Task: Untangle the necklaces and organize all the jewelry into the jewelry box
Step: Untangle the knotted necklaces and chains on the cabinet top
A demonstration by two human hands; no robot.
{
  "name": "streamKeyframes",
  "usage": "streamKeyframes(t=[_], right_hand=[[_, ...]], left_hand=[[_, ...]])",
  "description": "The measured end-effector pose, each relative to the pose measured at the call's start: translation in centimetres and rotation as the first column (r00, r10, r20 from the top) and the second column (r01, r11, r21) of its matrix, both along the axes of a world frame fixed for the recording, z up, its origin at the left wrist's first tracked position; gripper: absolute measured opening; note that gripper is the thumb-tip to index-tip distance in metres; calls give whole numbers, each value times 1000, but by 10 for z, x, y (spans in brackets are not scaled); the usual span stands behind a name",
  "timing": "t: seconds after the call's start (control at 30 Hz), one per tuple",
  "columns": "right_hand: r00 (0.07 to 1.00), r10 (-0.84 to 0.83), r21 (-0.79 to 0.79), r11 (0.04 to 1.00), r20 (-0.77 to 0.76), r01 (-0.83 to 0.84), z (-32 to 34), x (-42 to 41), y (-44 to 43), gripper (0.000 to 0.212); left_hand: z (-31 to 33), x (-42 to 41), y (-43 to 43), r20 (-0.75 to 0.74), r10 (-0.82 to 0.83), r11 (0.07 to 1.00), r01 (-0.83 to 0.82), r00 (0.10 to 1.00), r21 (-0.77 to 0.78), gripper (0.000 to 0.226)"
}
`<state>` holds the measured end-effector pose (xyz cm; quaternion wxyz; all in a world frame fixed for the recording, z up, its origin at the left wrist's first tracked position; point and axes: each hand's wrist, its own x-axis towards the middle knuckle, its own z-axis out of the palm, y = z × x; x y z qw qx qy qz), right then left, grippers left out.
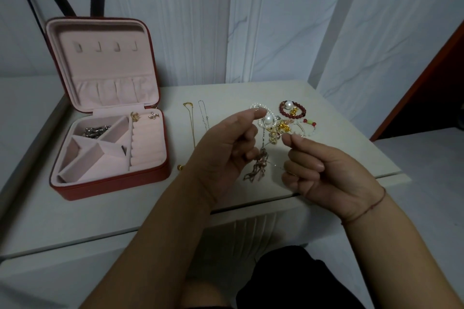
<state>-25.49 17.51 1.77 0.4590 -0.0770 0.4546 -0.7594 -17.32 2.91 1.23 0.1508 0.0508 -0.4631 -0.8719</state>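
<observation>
Head view: the pale, smooth-topped table point(125, 208) carries everything, and the square red zip-round jewelry box with pink velvet lining point(113, 183) stands open on it, lid upright. To the right of the box, both hands are raised over the table's front edge. The left hand point(223, 148), the nearer one to the box, has its fingers curled in, and the knotted clump of rose-gold and silver necklace chain point(258, 165) dangles from them. The right hand point(324, 170), farther from the box, pinches a fine silver strand between thumb and forefinger. Beyond the hands, well right of the box, lies a heap of pearl strings and gold charms point(276, 125), with a dark red bead bracelet point(292, 109) at its far side. Just right of the box, a thin gold chain point(192, 123) and a thin silver chain point(204, 115) are laid out straight. Inside the box, silver pieces point(96, 131) fill a back compartment. The likely danger is in pulling: drawing the hands apart hard would probably tighten the knot or snap the fine strand. The clump also hangs close above the heap and could snag it.
</observation>
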Motion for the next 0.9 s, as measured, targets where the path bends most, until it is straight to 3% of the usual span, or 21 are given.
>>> streamKeyframes(t=[0.17,0.4,0.67,0.9], right_hand=[[993,13,-12,1000,117,-11,0,0,-6,11],[985,-87,160,985,147,63,-1,-4,-17,19],[949,-271,269,937,163,221,13,-10,-24,18],[935,-318,122,946,156,301,13,-1,-29,22]], left_hand=[[9,-3,5,-23,-35,990,32,999,-135,24],[14,-13,5,46,53,988,-45,998,-151,23],[15,-20,11,50,211,963,-216,976,159,24],[14,-7,11,103,188,917,-212,977,338,19]])
